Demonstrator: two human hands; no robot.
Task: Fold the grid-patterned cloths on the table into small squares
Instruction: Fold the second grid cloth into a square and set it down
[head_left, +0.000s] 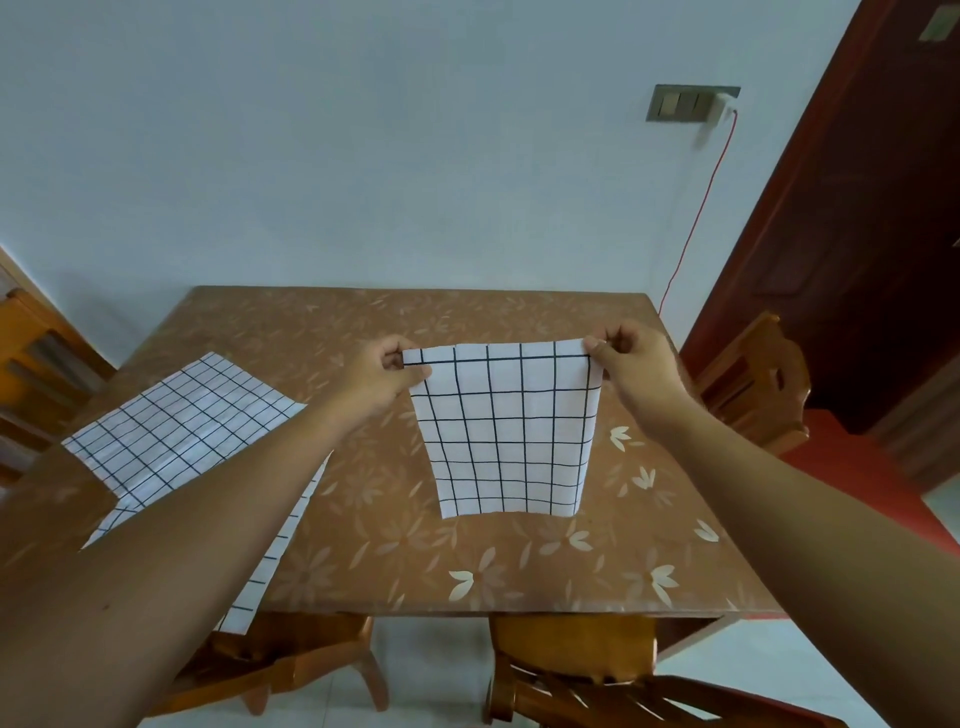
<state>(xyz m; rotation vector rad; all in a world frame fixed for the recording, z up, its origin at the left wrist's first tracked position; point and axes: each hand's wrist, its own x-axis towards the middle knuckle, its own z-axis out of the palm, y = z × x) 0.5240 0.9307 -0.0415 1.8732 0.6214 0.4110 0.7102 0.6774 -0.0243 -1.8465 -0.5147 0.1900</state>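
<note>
No word, label or number is legible: the cloth (506, 441) above the table (363, 322) bears only black grid lines, the table itself only a leaf print.

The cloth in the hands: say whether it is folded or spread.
Spread flat: left hand and right hand pinch the top corners of the cloth, holding it taut. Whether it is doubled, cannot tell.

The only camera sits on my head. It faces forward and down, close over the table (389, 545), wall (363, 156) beyond.
</note>
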